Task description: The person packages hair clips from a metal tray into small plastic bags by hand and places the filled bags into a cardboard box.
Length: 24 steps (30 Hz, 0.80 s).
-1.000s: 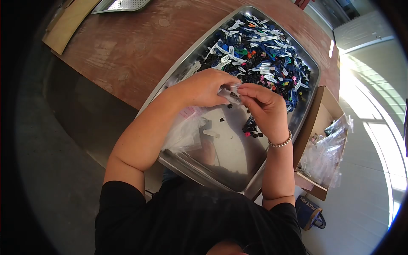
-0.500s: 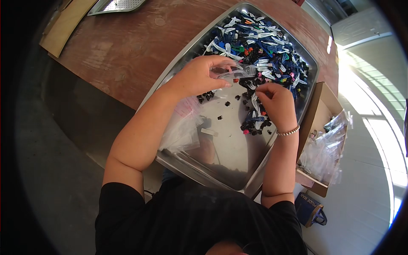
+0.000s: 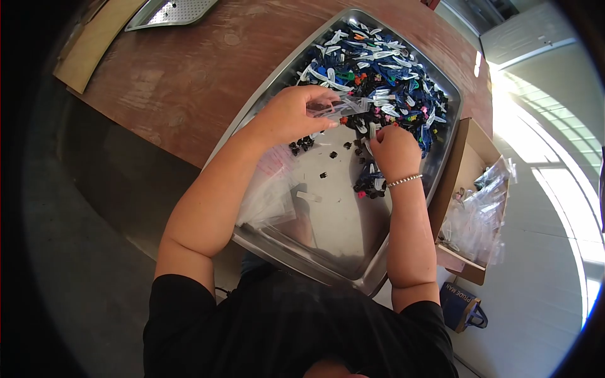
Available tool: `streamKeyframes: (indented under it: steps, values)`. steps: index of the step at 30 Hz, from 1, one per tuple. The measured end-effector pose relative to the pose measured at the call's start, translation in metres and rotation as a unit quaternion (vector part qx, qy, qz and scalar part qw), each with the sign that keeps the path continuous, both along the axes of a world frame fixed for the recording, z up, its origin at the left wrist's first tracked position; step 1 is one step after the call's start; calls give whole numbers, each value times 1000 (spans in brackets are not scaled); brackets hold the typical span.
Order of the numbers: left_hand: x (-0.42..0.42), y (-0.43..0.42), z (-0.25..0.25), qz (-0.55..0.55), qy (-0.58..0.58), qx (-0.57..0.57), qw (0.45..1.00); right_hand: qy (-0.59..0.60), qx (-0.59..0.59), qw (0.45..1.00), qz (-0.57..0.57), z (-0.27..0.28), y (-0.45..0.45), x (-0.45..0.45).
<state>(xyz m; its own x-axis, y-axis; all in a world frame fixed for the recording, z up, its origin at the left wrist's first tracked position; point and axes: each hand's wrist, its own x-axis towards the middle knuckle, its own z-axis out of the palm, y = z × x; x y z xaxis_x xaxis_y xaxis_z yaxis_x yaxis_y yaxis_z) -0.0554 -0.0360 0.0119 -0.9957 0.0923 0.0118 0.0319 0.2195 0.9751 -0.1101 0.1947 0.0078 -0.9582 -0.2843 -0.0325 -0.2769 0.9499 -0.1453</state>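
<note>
My left hand (image 3: pixel 299 113) is closed on a small clear plastic bag (image 3: pixel 350 104), which it holds above the steel tray (image 3: pixel 343 242). Close to the bag, my right hand (image 3: pixel 397 151) pinches a pale hair clip (image 3: pixel 372 130) at the edge of the pile. A big heap of snap hair clips (image 3: pixel 384 60), mostly white and dark blue, fills the far part of the tray. Tiny black claw clips (image 3: pixel 302 145) and a few coloured flower-shaped pieces lie among and below them. Under my left forearm rests a stack of clear zip bags (image 3: pixel 268 192).
Right of the tray stands a cardboard box (image 3: pixel 463 142) holding filled clear bags (image 3: pixel 476 217). A perforated metal tray (image 3: pixel 173 14) lies at the table's far left, near a wooden board (image 3: pixel 91 53). On the floor at right is a dark blue paper bag (image 3: pixel 460 307).
My right hand has moved slightly left and down, with a pale clip now showing at its fingertips. The left hand keeps its hold on the bag. The view has shifted a little.
</note>
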Motion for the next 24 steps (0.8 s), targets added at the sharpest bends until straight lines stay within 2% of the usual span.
streamKeyframes:
  steps: [5,7,8,10,11,12,14,15,16,18,23,24]
  values:
    - [0,0,-1,5,15,-52,999,0,-86,996,19,-2,10,-7]
    - [1,-1,1,4,25,-79,997,69,-212,971,91,3,14,-8]
    - [1,-1,2,2,31,-106,994,71,-212,970,94,5,13,-7]
    - [0,0,-2,13,57,-109,992,20,-338,941,26,25,3,3]
    - [1,0,0,8,66,-146,987,-27,-405,913,40,30,1,6]
    - [1,1,1,3,75,-184,980,-26,-406,913,41,35,-1,10]
    - [1,1,-6,10,97,-193,976,-27,-415,904,103,41,-3,20]
    - [1,2,-7,17,117,-201,972,5,-379,914,143,43,-2,21]
    - [1,1,-8,15,116,-202,972,5,-380,914,142,43,-1,20]
    - [1,1,-7,6,117,-208,971,98,-307,915,244,44,1,18]
    - [1,5,-1,-47,114,-192,974,51,-314,915,249,44,-3,21]
    - [1,4,-1,-69,129,-197,969,46,-363,898,244,47,-8,25]
